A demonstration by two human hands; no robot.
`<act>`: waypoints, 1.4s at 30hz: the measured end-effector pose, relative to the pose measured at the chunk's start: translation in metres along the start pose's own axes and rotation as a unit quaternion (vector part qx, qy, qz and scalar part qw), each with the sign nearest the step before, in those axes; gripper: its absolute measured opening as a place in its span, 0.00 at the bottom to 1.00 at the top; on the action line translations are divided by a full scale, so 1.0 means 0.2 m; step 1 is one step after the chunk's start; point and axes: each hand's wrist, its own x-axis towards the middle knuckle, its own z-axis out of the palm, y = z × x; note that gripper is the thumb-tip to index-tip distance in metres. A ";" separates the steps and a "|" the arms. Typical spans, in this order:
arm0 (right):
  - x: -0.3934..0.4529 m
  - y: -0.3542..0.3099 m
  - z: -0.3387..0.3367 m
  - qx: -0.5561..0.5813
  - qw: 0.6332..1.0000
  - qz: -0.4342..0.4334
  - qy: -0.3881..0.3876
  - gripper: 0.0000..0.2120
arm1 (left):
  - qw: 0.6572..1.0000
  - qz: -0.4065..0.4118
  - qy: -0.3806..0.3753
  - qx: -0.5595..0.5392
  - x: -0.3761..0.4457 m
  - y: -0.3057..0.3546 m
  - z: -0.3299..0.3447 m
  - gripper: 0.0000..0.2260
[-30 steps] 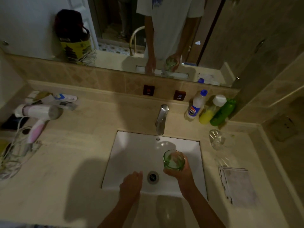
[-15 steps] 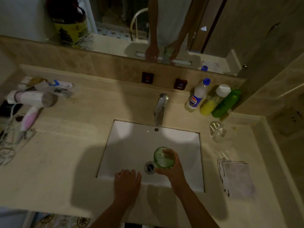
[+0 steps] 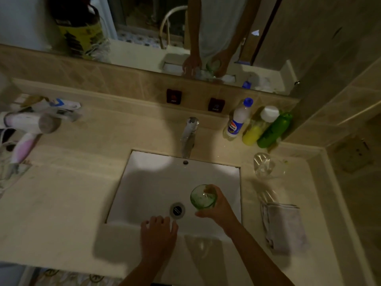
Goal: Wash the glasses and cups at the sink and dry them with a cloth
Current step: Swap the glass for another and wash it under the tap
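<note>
My right hand [image 3: 218, 209] grips a green glass [image 3: 203, 196] over the white sink basin [image 3: 156, 182], just right of the drain [image 3: 176, 210], mouth tilted up toward me. My left hand [image 3: 157, 236] rests with spread fingers on the sink's near rim and holds nothing. A clear glass [image 3: 262, 165] stands on the counter right of the basin. Another clear glass [image 3: 202, 247] sits on the counter's front edge between my arms. A folded pale cloth [image 3: 283, 228] lies on the counter at the right. No water runs from the chrome tap [image 3: 189, 137].
Three bottles [image 3: 257, 124] stand at the back right corner: white, yellow, green. A hair dryer [image 3: 26, 129] with cord and some tubes lie on the left counter. Two dark hot and cold buttons [image 3: 194, 100] sit on the backsplash under the mirror.
My right hand has brought the green glass lower and slightly left, nearer the drain. My left hand has drawn back from the basin onto the near rim. My view has tilted down.
</note>
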 end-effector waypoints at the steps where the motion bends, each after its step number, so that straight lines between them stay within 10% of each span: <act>1: 0.01 -0.01 -0.03 -0.020 1.000 0.016 -0.015 0.43 | 1.000 0.011 -0.016 0.015 0.00 0.00 0.01 0.15; 28: 0.04 0.01 -0.19 -0.428 0.899 0.082 -0.042 0.46 | 0.998 -0.049 0.033 -0.034 0.04 0.05 0.01 0.13; 42: 0.03 -0.12 -0.17 -0.399 0.912 0.092 -0.034 0.46 | 0.999 -0.026 0.028 0.003 0.03 0.03 0.03 0.12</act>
